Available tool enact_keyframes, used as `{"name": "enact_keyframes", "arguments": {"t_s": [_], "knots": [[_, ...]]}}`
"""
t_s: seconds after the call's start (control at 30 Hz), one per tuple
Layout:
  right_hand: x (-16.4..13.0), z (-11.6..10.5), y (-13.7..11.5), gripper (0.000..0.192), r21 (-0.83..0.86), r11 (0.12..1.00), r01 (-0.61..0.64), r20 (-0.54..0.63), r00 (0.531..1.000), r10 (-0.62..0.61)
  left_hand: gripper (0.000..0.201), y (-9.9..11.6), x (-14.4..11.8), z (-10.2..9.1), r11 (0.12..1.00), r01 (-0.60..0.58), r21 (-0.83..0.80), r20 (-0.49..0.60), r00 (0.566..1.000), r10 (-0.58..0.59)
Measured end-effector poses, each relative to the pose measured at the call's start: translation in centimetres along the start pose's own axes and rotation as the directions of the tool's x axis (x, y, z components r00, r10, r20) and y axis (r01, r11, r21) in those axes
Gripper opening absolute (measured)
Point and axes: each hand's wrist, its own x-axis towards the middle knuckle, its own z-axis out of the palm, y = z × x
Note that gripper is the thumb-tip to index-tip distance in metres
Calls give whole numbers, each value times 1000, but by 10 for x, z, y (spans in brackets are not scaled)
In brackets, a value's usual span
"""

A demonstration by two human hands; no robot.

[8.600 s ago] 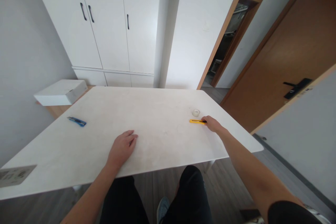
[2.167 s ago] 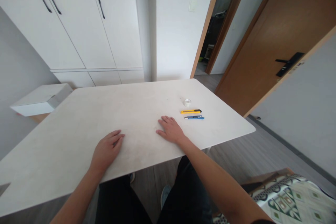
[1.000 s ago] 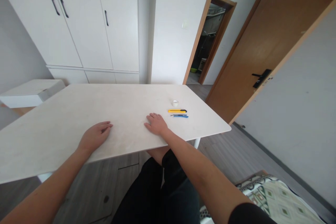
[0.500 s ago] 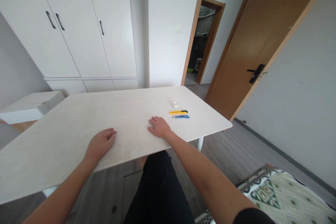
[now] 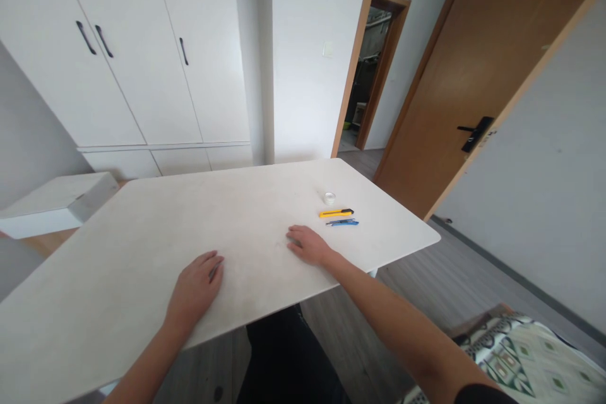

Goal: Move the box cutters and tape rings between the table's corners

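My left hand point(image 5: 196, 287) rests on the white table point(image 5: 180, 214) near its front edge, with fingers loosely bent, thumb apart and nothing in it. Farther right, my right hand point(image 5: 307, 244) lies on the tabletop too, fingers reaching forward and holding nothing. Just beyond it on the right is a slim blue cutter-like tool point(image 5: 343, 223) with a silvery tip. Behind that lies a yellow utility knife point(image 5: 336, 213) with a black end. A small whitish roll point(image 5: 330, 198), perhaps tape, sits behind the knife. Neither hand touches these things.
A white box point(image 5: 57, 202) stands beyond the table's left end. White cabinets point(image 5: 142, 76) line the far wall. On the right, a brown door point(image 5: 454, 69) stands ajar. A patterned cloth point(image 5: 540, 360) covers something low at bottom right.
The view has shifted, so table and tools appear farther right and lower. Both hands remain on the tabletop, and the right fingers look slightly more bent. The tools keep their places on the table.
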Motion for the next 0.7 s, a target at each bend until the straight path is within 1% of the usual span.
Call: {"name": "enact_keyframes", "arguments": {"t_s": [0.07,0.1,0.17,0.2,0.23,0.3,0.37,0.4,0.43,0.5,0.57,0.6,0.63,0.7], "knots": [[-4,-18,21,31,12,999,-41,4,999,41,43,-1,-1,1,1000,2,-7,7,1000,-2],[-8,-30,33,32,-16,996,-82,-11,997,82,44,-1,-2,2,1000,7,-10,10,1000,-7],[-16,-53,60,30,-123,975,-185,-55,982,179,44,-1,-3,4,1000,24,-16,16,1000,-24],[-20,-64,73,28,-186,955,-233,-57,972,226,44,-1,-3,4,999,37,-18,18,999,-36],[-24,-74,84,27,-247,931,-268,-37,963,267,44,0,-4,5,999,50,-21,20,999,-49],[-31,-88,102,27,-344,892,-294,48,943,329,43,1,-4,4,997,77,-30,25,997,-76],[-34,-95,113,26,-387,881,-273,133,929,346,42,1,-5,3,994,96,-43,29,995,-95],[-34,-96,116,26,-391,883,-259,151,929,339,42,2,-5,3,994,100,-49,31,995,-99],[-32,-96,119,25,-389,886,-254,143,933,331,42,2,-5,2,993,102,-53,33,994,-101],[-27,-95,122,24,-382,882,-276,69,943,326,42,1,-5,2,994,99,-54,32,995,-98],[-19,-94,125,24,-367,872,-324,-12,939,344,43,0,-5,2,995,90,-50,25,996,-89],[-15,-93,127,24,-356,872,-336,-19,935,353,43,-1,-5,2,995,83,-48,23,996,-82],[-11,-93,129,25,-345,879,-330,3,936,353,43,-2,-5,1,996,77,-48,22,997,-76],[-5,-90,132,29,-328,904,-274,93,943,319,44,-4,-6,2,997,70,-44,26,997,-69]]}}
